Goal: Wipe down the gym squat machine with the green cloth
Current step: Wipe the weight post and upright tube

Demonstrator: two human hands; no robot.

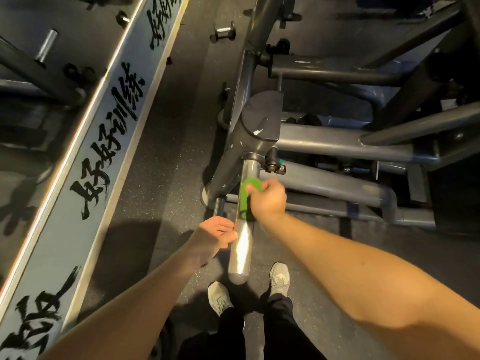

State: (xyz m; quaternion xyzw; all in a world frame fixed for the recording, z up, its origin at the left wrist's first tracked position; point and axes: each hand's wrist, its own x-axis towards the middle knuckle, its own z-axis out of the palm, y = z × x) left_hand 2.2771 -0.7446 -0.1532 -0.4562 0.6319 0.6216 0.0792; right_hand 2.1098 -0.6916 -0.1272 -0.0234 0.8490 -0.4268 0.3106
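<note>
Most of the squat machine (259,126) is judged unwiped: the green cloth (246,197) is clasped round its chrome sleeve (240,245) by the right hand (266,201), just beyond the sleeve-gripping curled fingers of the left hand (217,236).

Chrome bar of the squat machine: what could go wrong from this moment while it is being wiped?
1. The left hand holds the bare chrome bar below the green cloth, so it may leave fresh marks there, or that part may go unwiped.
2. The right hand grips the cloth close to the black bolt at the bar's base; a stroke upward could knock the knuckles on it.
</note>
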